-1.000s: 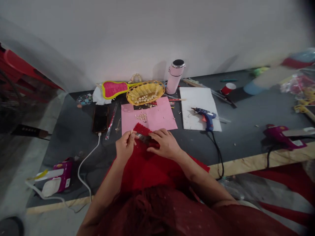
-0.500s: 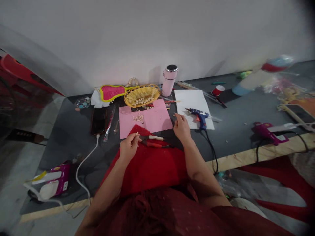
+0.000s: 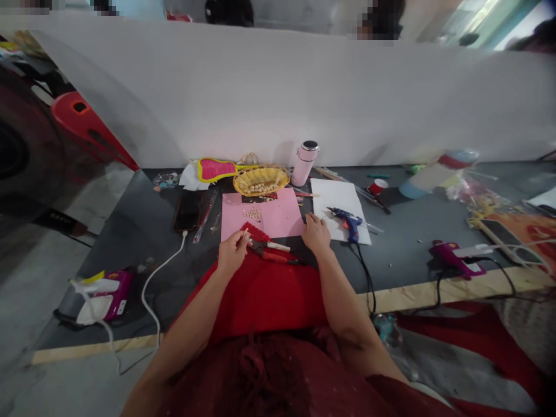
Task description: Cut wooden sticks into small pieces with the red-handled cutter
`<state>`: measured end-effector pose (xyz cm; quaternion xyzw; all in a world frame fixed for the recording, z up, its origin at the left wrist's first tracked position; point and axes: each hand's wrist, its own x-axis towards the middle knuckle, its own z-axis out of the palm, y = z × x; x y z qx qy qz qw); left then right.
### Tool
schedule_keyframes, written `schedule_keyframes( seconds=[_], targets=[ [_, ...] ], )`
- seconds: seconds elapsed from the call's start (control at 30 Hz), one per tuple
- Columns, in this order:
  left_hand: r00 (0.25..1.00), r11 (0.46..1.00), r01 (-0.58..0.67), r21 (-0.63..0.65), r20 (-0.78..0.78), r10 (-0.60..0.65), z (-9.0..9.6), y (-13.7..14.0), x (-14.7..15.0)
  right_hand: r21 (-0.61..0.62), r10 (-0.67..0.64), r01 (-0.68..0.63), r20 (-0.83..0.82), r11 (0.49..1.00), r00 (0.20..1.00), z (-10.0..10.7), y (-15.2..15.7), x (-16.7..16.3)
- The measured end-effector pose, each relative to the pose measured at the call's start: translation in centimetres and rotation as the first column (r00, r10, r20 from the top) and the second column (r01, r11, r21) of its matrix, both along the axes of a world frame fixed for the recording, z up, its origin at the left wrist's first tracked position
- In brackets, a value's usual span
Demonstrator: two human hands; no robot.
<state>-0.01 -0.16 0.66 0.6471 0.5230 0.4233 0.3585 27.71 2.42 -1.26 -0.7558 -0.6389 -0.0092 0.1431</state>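
My left hand [image 3: 232, 253] is closed in a pinch on a small pale piece [image 3: 246, 231], just over the near edge of the pink sheet [image 3: 278, 220]. Beside those fingers lie pliers with red handles [image 3: 275, 256] and a white-handled tool [image 3: 278, 247] on red cloth [image 3: 269, 295]. My right hand [image 3: 317, 233] is lowered to the table between the pink sheet and a white sheet [image 3: 321, 194]. Its fingers are curled, and what they hold, if anything, is hidden. Small pale beads [image 3: 252, 214] lie in a cluster on the pink sheet.
A wicker basket [image 3: 260, 174] holding pale pieces stands behind the pink sheet, near a pink flask [image 3: 304, 164]. A blue glue gun [image 3: 350, 223] lies on the white sheet, its cord trailing forward. A phone [image 3: 187, 211] on a white cable lies left.
The view has tilted up, showing more beyond the white partition. My right hand's fingers have come down to the table from a raised pinch. My left hand keeps its pinch on the pale piece.
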Motion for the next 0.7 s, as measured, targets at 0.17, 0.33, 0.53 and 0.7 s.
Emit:
schedule_keyframes(
  seconds=[0.17, 0.33, 0.53, 0.7],
  targets=[
    [1.000, 0.999, -0.013, 0.032, -0.010, 0.013, -0.2, 0.1, -0.1, -0.021, 0.006, -0.006, 0.022, 1.000, 1.000, 0.6, 0.6, 0.2],
    [0.997, 0.997, -0.035, 0.068, -0.064, 0.040, -0.3, 0.4, 0.0, -0.009, -0.027, 0.027, 0.001, 1.000, 1.000, 0.8, 0.8, 0.4],
    [0.995, 0.996, -0.048, 0.074, -0.079, 0.054, -0.3, 0.6, 0.1, -0.012, -0.088, 0.087, -0.054, 0.996, 0.995, 1.4, 0.9, 0.4],
    [0.997, 0.998, -0.048, 0.048, -0.055, 0.051, -0.5, 0.6, 0.2, -0.035, -0.161, 0.158, -0.102, 0.987, 0.982, 1.6, 1.3, 0.2]
  ],
)
